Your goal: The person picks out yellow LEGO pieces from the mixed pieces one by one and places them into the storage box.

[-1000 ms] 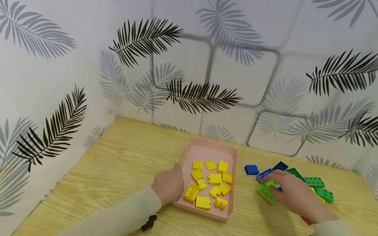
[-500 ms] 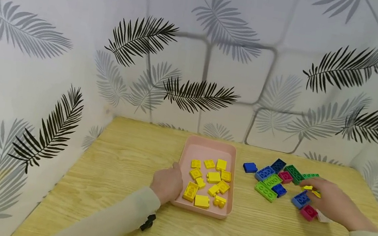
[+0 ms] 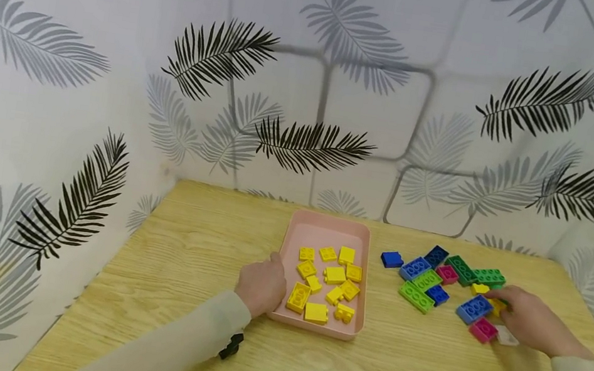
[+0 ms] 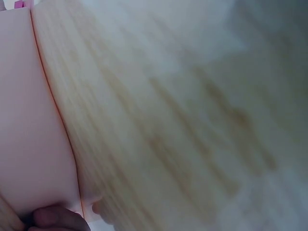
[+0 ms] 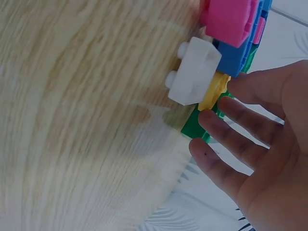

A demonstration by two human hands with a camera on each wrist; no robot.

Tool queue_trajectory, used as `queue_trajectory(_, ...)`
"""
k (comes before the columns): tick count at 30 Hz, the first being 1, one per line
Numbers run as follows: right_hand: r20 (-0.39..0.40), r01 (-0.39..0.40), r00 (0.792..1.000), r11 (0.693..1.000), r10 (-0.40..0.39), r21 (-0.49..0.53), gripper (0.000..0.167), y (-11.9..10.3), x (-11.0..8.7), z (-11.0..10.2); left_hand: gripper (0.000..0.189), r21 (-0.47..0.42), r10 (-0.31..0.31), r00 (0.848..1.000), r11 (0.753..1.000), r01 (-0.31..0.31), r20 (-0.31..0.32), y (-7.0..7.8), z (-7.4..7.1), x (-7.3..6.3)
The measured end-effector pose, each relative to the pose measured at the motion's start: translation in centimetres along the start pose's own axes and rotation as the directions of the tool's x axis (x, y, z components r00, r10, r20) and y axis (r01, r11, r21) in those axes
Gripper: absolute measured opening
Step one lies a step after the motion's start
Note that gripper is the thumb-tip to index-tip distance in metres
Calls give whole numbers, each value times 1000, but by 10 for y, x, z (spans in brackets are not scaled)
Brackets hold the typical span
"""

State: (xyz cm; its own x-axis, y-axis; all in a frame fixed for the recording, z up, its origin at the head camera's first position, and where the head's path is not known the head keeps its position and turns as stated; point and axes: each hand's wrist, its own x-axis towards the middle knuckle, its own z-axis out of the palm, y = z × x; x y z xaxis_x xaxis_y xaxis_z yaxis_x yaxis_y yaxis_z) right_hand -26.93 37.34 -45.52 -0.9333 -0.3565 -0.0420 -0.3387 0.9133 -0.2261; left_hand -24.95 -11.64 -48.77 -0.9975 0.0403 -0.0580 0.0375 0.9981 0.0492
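Observation:
My left hand (image 3: pixel 262 285) grips the left wall of a pink tray (image 3: pixel 319 230). Several yellow building bricks (image 3: pixel 334 276) lie scattered in that tray. At the right-hand pile, my right hand (image 3: pixel 534 320) has its thumb and index finger on a yellow brick (image 3: pixel 496 307), seeming to pinch it; the other fingers hang loosely, as the right wrist view shows. A smaller yellow brick (image 3: pixel 480 289) lies just past the index finger. Close by are a blue brick (image 3: pixel 474 309), a pink brick (image 3: pixel 484 330) and a white brick (image 5: pixel 195 72), partly under the hand in the head view.
Between the tray and my right hand lie light green bricks (image 3: pixel 417 297), a lone blue brick (image 3: pixel 391 260), a dark blue brick (image 3: pixel 436 256) and green bricks (image 3: pixel 489 276). A leaf-patterned curtain (image 3: pixel 322 87) borders the wooden table (image 3: pixel 212 224) at the back and left.
My right hand has moved right, from over the light green and blue bricks to the yellow brick, lowering onto it. My left hand has stayed on the tray wall.

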Motion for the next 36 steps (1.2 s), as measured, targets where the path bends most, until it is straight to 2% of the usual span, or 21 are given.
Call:
queue_trajectory(5, -21, 8, 1000, 1000, -9, -27, 35, 3, 3, 4, 56, 0, -2, 1000, 1000, 2, -2, 0, 0, 0)
queue_trajectory(12, 1, -24, 1000, 999, 24, -31, 32, 1, 6, 7, 56, -5, 0, 1000, 1000, 0, 7, 0, -2, 0)
queue_trajectory(20, -14, -6, 1000, 997, 5, -79, 25, -2, 7, 7, 58, 8, -11, 1000, 1000, 11, 14, 0, -1, 0)
queue_trajectory(27, -9, 7, 1000, 998, -8, -66, 25, -1, 9, 7, 55, -2, -9, 1000, 1000, 9, 3, -1, -3, 0)
queue_trajectory(32, -25, 22, 999, 998, -24, -56, 30, -5, 7, -4, 56, -3, -9, 1000, 1000, 9, 4, 0, -3, -1)
queue_trajectory(36, -74, 66, 995, 996, -70, -62, 34, -24, 8, -17, 57, -7, -13, 1000, 1000, 14, 9, -1, -4, 0)
